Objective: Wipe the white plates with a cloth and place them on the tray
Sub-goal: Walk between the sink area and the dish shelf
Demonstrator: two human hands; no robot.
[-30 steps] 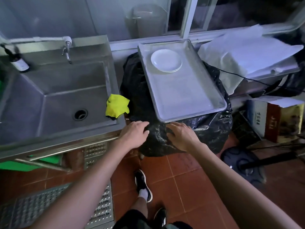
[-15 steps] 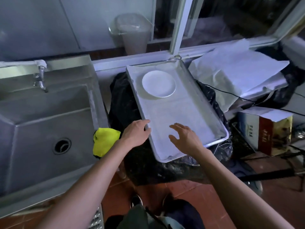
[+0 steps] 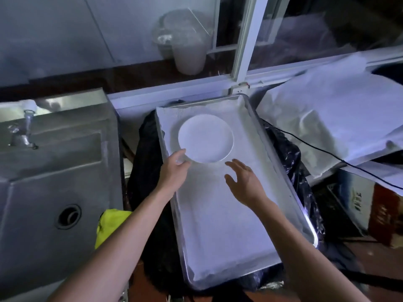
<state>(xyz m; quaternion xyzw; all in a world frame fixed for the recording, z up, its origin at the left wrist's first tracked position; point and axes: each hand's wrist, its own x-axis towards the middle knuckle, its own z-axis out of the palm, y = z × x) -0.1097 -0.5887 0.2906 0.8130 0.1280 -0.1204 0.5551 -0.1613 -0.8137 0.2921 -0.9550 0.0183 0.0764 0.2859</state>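
The left hand point(image 3: 174, 168) touches the white plate's point(image 3: 206, 138) near-left rim, its grip hidden; the plate lies at the lined tray's point(image 3: 290, 177) far end. Just right of the plate's near edge, the right hand point(image 3: 244, 182) hovers, fingers spread. Left of the tray, a yellow cloth point(image 3: 109, 225) is partly covered by the forearm, beside a steel sink point(image 3: 54, 171).

Left hand point(image 3: 174, 168) covers white plate point(image 3: 206, 138) near-left rim — actual contact unclear. Yellow cloth point(image 3: 109, 225) half hidden behind left forearm. Sink point(image 3: 54, 171) cut off at left edge — faucet point(image 3: 24, 131) blurred.
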